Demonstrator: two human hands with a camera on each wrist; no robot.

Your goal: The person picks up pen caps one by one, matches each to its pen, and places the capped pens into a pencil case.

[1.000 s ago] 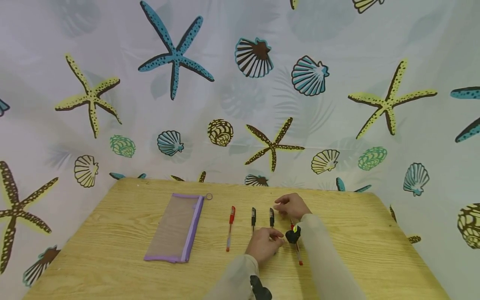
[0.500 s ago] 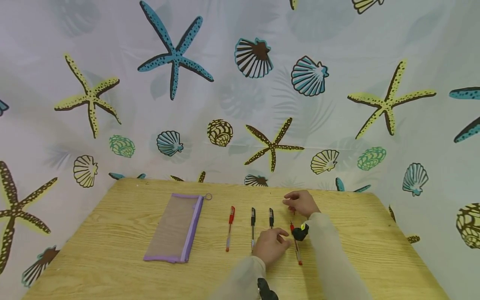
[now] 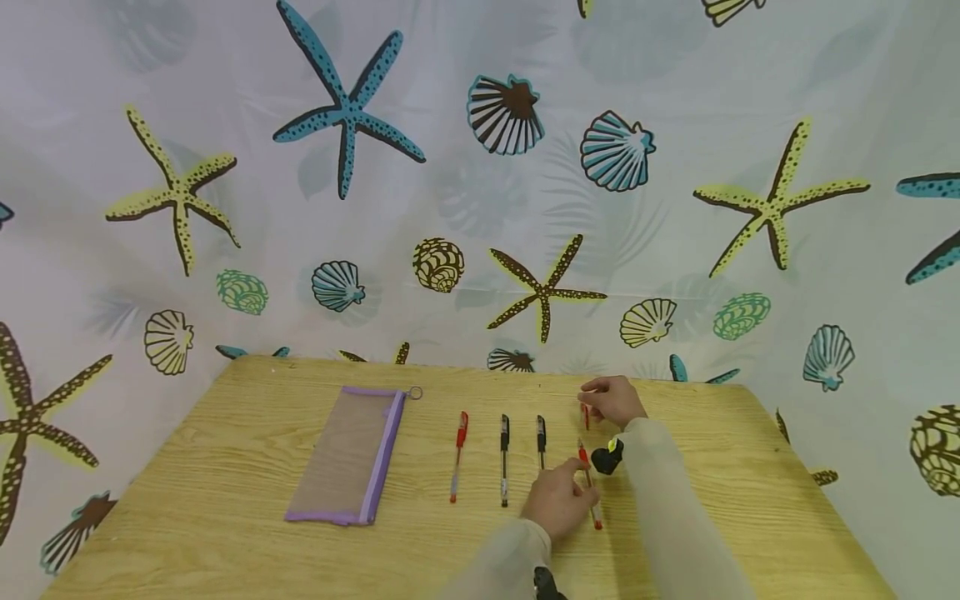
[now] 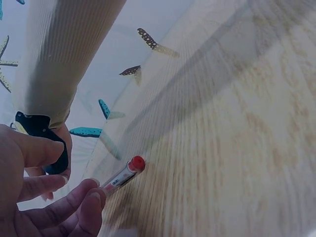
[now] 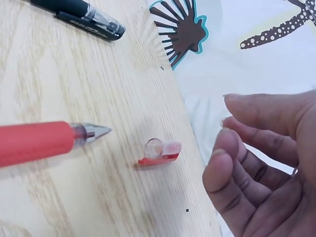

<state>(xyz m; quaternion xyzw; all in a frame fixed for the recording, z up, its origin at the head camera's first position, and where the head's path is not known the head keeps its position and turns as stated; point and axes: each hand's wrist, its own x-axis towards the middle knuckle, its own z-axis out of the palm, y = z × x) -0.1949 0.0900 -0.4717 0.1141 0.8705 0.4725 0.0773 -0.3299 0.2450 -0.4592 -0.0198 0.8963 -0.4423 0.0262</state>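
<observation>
An uncapped red pen (image 3: 591, 487) lies on the wooden table, its metal tip (image 5: 94, 132) pointing away from the person. Its clear red cap (image 5: 162, 152) lies a short way beyond the tip. My left hand (image 3: 561, 500) is beside the red pen, fingers loosely bent and overlapping its barrel in the head view; in the left wrist view the pen's red end (image 4: 137, 164) shows past the fingertips. My right hand (image 3: 615, 402) hovers by the cap, fingers relaxed and apart from it in the right wrist view. A black pen (image 3: 541, 437) lies left of the red one, partly behind the left hand.
Another black pen (image 3: 505, 458) and a capped red pen (image 3: 458, 454) lie in a row to the left. Further left is a flat mesh zip pouch (image 3: 348, 458) with purple edging and a ring. A curtain (image 3: 450, 208) printed with starfish and shells hangs behind the table.
My left hand has moved right, from over the black pen to the uncapped red pen. My right hand has shifted right and slightly back; the red cap now shows on the table beneath it.
</observation>
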